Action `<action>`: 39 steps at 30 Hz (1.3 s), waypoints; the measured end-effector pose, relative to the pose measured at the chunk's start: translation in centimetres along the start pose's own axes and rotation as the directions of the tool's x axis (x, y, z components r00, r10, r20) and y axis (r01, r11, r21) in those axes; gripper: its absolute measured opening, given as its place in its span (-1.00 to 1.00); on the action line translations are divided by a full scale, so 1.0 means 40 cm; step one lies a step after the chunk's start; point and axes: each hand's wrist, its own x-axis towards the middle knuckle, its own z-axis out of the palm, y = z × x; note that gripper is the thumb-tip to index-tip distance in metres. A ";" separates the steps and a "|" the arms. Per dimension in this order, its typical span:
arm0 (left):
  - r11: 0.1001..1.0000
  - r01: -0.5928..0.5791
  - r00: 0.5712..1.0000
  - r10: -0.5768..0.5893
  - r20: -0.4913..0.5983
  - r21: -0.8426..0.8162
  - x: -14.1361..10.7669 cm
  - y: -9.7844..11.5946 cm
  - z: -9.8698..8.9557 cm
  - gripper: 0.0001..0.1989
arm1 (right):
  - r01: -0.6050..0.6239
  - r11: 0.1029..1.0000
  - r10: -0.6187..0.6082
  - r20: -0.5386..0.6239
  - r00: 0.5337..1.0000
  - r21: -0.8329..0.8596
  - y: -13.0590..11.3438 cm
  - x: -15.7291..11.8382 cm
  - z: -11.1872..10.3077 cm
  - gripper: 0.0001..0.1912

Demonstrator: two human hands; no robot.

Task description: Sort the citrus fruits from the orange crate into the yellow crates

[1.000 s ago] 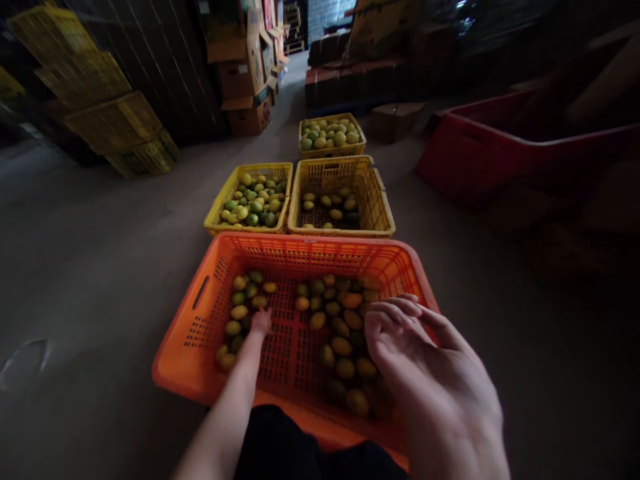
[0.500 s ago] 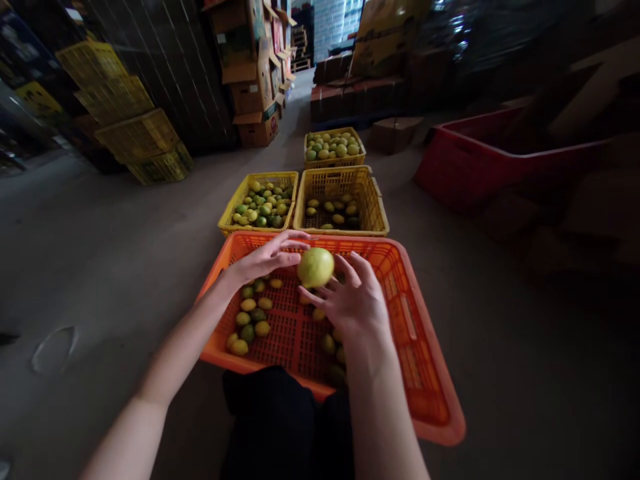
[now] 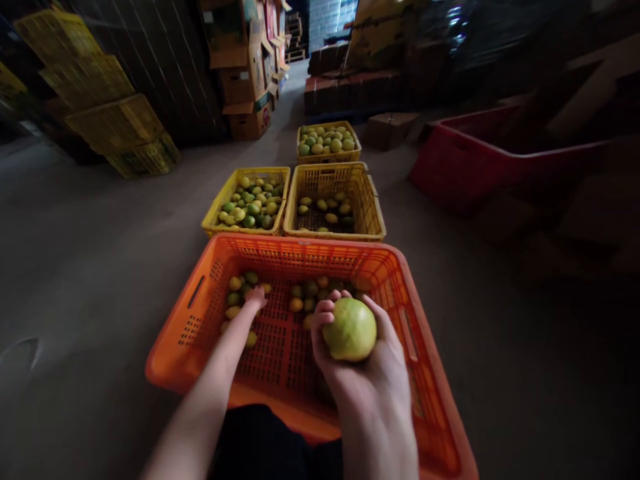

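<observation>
A large yellow-green fruit [image 3: 350, 329] rests in my right hand [image 3: 367, 353], which is palm up with the fingers curled round it. My left hand [image 3: 257, 297] reaches down into the orange crate [image 3: 290, 245], at the small yellow and green fruits [image 3: 233, 299] on its left side. Its fingers are small and partly hidden, so I cannot tell whether they grip one. More small fruits [image 3: 310, 291] lie in the middle of the crate, partly behind my right hand.
Beyond the orange crate stand a fuller yellow crate [image 3: 206, 222], a sparser one [image 3: 381, 223] and a farther one [image 3: 357, 155]. A red bin [image 3: 440, 160] is at right, stacked yellow crates [image 3: 117, 127] and cardboard boxes [image 3: 250, 123] at left.
My left hand has moved away from the large fruit, down into the left of the crate. My right hand has closed round the fruit and come nearer.
</observation>
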 end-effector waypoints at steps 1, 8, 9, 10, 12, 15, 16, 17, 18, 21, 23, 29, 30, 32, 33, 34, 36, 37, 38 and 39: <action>0.998 0.047 0.999 -0.047 -0.004 0.033 0.026 -0.018 0.017 -0.63 | 0.011 1.000 -0.011 -0.028 1.000 0.015 -0.009 -0.003 0.000 -0.90; 0.988 0.156 0.988 -0.156 0.015 0.020 0.127 -0.091 0.114 -0.74 | 0.007 1.000 -0.005 -0.097 0.995 0.023 -0.030 0.013 -0.014 -0.87; 0.987 0.160 0.987 -0.160 0.017 -0.015 0.124 -0.095 0.121 -0.74 | -0.018 1.000 0.018 -0.100 0.995 0.010 -0.026 0.019 -0.016 -0.87; 0.985 0.165 0.986 -0.164 0.016 -0.059 0.117 -0.097 0.123 -0.75 | -0.037 0.999 0.036 -0.107 0.994 -0.001 -0.022 0.027 -0.018 -0.88; 0.970 0.179 0.984 -0.180 0.010 -0.166 0.100 -0.096 0.119 -0.80 | -0.046 0.999 0.045 -0.131 0.990 -0.004 -0.016 0.040 -0.016 -0.89; 0.914 0.218 0.974 -0.223 0.025 -0.343 0.075 -0.074 0.092 -0.73 | -0.028 0.999 0.030 -0.145 0.989 0.016 -0.017 0.054 -0.009 -0.90; 0.887 0.232 0.971 -0.234 0.044 -0.400 0.068 -0.060 0.079 -0.69 | -0.016 1.000 0.018 -0.134 0.991 0.018 -0.020 0.057 -0.006 -0.91; 0.856 0.244 0.969 -0.239 0.069 -0.455 0.061 -0.043 0.065 -0.67 | 0.002 1.000 0.000 -0.119 0.993 0.013 -0.024 0.058 -0.003 -0.91; 0.824 0.253 0.967 -0.236 0.099 -0.507 0.052 -0.021 0.050 -0.68 | 0.031 1.000 -0.031 -0.099 0.995 0.003 -0.029 0.059 0.000 -0.91; 0.720 0.273 0.961 -0.179 0.209 -0.638 0.007 0.059 -0.006 -0.84 | 0.126 0.991 -0.129 -0.049 0.990 -0.052 -0.035 0.057 0.009 -0.91; 0.658 0.275 0.956 -0.113 0.269 -0.701 -0.048 0.120 -0.052 -0.88 | 0.178 0.981 -0.182 -0.048 0.982 -0.071 -0.030 0.051 0.017 -0.93; 0.193 0.279 0.912 0.253 0.323 -0.941 -0.308 0.285 -0.193 -0.77 | 0.346 0.924 -0.345 0.036 0.938 -0.161 0.031 0.040 0.033 -0.86; 0.119 0.282 0.913 0.272 0.305 -0.952 -0.349 0.309 -0.210 -0.77 | 0.338 0.925 -0.334 0.055 0.941 -0.175 0.043 0.037 0.033 -0.85; 0.039 0.255 0.937 0.236 0.257 -0.966 -0.418 0.356 -0.236 -0.80 | 0.327 0.923 -0.311 0.108 0.944 -0.201 0.064 0.030 0.030 -0.83; 0.023 0.235 0.953 0.193 0.235 -0.972 -0.444 0.379 -0.246 -0.81 | 0.339 0.917 -0.316 0.135 0.939 -0.211 0.073 0.024 0.028 -0.83; 0.021 0.211 0.966 0.151 0.212 -0.977 -0.466 0.400 -0.255 -0.81 | 0.359 0.908 -0.330 0.161 0.930 -0.216 0.081 0.018 0.025 -0.82; 0.043 0.155 0.983 0.097 0.159 -0.987 -0.495 0.437 -0.266 -0.77 | 0.390 0.891 -0.351 0.196 0.916 -0.231 0.091 0.005 0.018 -0.80; 0.059 0.120 0.988 0.094 0.125 -0.991 -0.503 0.451 -0.268 -0.73 | 0.390 0.887 -0.343 0.212 0.915 -0.247 0.093 0.000 0.014 -0.79; 0.074 0.079 0.990 0.107 0.087 -0.994 -0.508 0.460 -0.267 -0.70 | 0.382 0.885 -0.325 0.232 0.917 -0.268 0.094 -0.003 0.011 -0.77; 0.085 0.037 0.991 0.126 0.047 -0.996 -0.510 0.465 -0.263 -0.68 | 0.371 0.882 -0.302 0.255 0.919 -0.291 0.094 -0.004 0.008 -0.76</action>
